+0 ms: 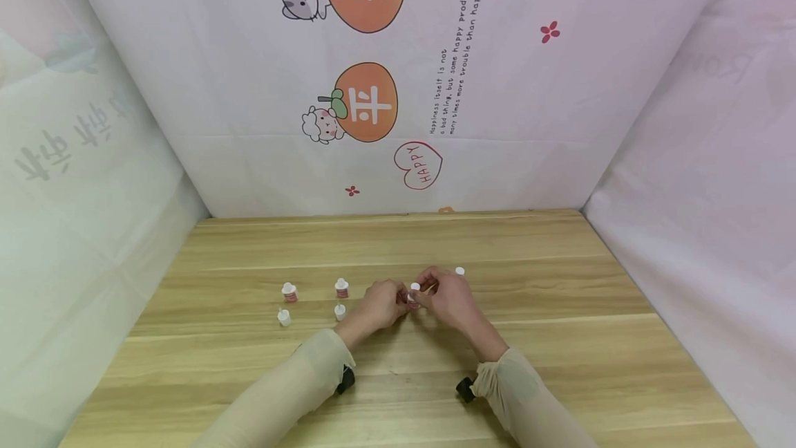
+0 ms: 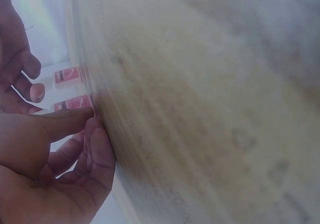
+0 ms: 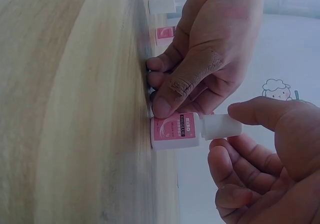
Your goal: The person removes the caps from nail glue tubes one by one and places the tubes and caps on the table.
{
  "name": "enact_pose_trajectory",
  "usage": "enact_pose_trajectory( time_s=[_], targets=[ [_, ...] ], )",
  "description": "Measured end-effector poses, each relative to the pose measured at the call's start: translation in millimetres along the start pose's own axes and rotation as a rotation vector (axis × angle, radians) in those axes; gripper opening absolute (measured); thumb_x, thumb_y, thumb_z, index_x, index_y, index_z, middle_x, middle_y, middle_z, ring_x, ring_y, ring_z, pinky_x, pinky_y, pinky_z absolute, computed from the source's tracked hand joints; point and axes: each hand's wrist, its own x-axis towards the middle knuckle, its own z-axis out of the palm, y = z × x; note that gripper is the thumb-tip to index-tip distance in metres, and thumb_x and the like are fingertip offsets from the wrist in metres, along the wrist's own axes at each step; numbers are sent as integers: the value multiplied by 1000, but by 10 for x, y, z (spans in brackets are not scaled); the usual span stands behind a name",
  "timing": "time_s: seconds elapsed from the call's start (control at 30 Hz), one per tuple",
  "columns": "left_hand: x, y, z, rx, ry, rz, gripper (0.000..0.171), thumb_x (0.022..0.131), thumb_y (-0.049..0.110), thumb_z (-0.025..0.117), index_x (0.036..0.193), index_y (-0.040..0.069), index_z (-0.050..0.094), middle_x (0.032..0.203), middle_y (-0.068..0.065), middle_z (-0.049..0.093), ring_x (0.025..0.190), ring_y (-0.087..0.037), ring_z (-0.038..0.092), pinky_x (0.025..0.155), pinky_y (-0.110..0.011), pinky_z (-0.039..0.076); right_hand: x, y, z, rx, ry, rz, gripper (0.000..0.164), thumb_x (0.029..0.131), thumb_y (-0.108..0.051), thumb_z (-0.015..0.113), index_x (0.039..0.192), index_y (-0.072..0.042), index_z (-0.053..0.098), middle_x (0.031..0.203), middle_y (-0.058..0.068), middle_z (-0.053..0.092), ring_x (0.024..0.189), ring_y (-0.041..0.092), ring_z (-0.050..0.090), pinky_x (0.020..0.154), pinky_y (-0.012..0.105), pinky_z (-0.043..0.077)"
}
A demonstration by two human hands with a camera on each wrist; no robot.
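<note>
A small glue bottle (image 3: pixel 175 131) with a pink label and white cap (image 3: pixel 222 126) stands upright on the wooden table. My left hand (image 1: pixel 381 301) grips its body low down, thumb and fingertips close to the tabletop. At the top, my right hand (image 1: pixel 449 296) pinches the cap between thumb and fingers. The cap sits on the bottle neck in the right wrist view. In the left wrist view, the left fingers partly cover the held bottle's pink label (image 2: pixel 71 104). Another pink-labelled bottle (image 2: pixel 67 76) stands beyond it; only its white top (image 1: pixel 459 271) shows behind my right hand in the head view.
Left of my hands stand two similar bottles (image 1: pixel 289 293) (image 1: pixel 341 288) with narrow white tops. In front of each lies a loose white cap (image 1: pixel 284 318) (image 1: pixel 339 312) with a thin stem. Printed white cloth (image 1: pixel 497 171) walls the table's back and sides.
</note>
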Motion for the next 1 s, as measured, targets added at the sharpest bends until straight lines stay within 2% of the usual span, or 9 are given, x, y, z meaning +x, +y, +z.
enact_pose_trajectory(
  time_s=[0.77, 1.0],
  targets=[
    [-4, 0, -6, -2, 6, -3, 9, 90, 17, 75, 84, 12, 70, 84, -1, 72, 72, -12, 56, 67, -28, 47, 13, -4, 16, 4, 6, -1, 13, 85, -23, 78, 92, -17, 69, 88, -1, 73, 72, 8, 61, 66, 27, 51],
    [-20, 11, -32, -1, 15, 30, 10, 90, 16, 74, 83, 11, 69, 81, -1, 71, 70, -12, 56, 65, -27, 47, 5, 1, 9, -13, 9, -21, 13, 85, -23, 78, 91, -16, 69, 85, -2, 72, 72, 8, 61, 65, 26, 49]
  ],
)
